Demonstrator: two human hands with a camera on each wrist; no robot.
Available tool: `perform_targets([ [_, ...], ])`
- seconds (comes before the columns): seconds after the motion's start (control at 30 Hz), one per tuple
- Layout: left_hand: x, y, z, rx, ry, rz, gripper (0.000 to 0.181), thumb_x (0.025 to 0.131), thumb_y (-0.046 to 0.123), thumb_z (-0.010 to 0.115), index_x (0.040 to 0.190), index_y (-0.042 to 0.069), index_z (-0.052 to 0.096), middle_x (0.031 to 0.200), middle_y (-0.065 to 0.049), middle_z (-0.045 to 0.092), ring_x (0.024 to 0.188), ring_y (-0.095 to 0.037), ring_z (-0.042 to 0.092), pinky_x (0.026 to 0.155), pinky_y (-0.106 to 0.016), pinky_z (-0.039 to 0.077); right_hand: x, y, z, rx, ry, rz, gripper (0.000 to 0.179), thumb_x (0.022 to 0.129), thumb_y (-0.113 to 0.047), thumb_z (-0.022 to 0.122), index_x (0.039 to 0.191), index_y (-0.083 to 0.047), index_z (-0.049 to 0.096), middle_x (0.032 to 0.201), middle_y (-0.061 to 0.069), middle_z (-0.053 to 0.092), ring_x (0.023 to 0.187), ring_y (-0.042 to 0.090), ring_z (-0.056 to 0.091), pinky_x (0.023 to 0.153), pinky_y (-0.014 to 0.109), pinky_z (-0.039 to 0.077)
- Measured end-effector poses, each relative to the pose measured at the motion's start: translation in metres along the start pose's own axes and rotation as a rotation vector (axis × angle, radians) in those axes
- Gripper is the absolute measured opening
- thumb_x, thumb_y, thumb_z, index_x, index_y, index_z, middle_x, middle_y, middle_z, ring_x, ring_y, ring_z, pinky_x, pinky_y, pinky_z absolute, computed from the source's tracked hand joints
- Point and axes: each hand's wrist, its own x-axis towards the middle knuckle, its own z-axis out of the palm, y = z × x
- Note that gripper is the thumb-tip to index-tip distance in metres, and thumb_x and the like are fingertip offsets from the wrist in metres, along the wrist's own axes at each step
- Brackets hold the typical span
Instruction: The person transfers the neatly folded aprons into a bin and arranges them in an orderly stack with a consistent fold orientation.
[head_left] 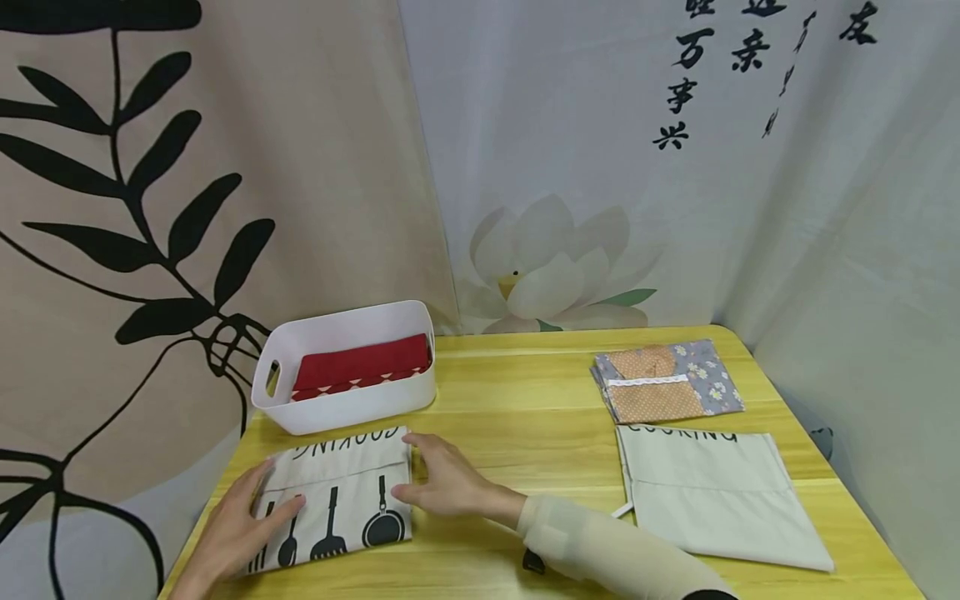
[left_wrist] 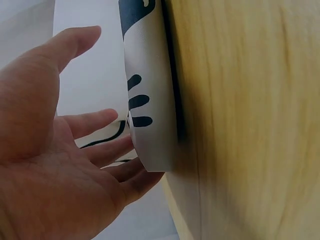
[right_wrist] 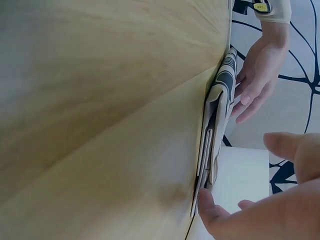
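A folded white apron [head_left: 341, 500] printed with black kitchen utensils and the word COOKING lies flat at the front left of the table. At its left edge is my left hand [head_left: 238, 523], thumb spread over the print. In the left wrist view the fingers of this left hand [left_wrist: 75, 145] reach the edge of the cloth, loosely spread. My right hand [head_left: 457, 481] is on the other side, its thumb and fingertips right at the right edge. The right wrist view shows the stacked layers of the folded apron [right_wrist: 215, 130] side-on, with a fingertip [right_wrist: 207, 202] beside one end.
Behind the apron stands a white plastic basket [head_left: 345, 414] holding a folded red cloth [head_left: 367, 364]. On the right lie a second folded white COOKING apron [head_left: 723, 500] and, behind it, a folded orange and grey floral cloth [head_left: 667, 382]. Curtains border the yellow wooden table [head_left: 517, 383].
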Motion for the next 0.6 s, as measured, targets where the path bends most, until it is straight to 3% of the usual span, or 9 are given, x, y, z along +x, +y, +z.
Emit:
perform_targets([
  [0.4, 0.0, 0.0019, 0.0048, 0.038, 0.013, -0.021, 0.126, 0.094, 0.071, 0.081, 0.172, -0.011, 0.025, 0.173, -0.045, 0.029, 0.155, -0.065, 0.036, 0.131, -0.08, 0.031, 0.0055, -0.0026, 0.0053, -0.031, -0.03, 0.048, 0.086, 0.099, -0.033, 0.087, 0.169, -0.002, 0.047, 0.175, 0.016, 0.052, 0.163, 0.038, 0.05, 0.136, 0.054, 0.042],
  [0.6, 0.0012, 0.0, 0.0037, 0.04, 0.023, -0.053, 0.128, 0.091, 0.072, 0.084, 0.171, -0.01, 0.029, 0.169, -0.045, 0.036, 0.149, -0.062, 0.046, 0.127, -0.077, 0.04, 0.0097, -0.0049, 0.0067, -0.099, -0.021, 0.045, 0.081, 0.097, -0.033, 0.088, 0.164, 0.0, 0.053, 0.164, 0.016, 0.064, 0.152, 0.034, 0.061, 0.129, 0.044, 0.051],
])
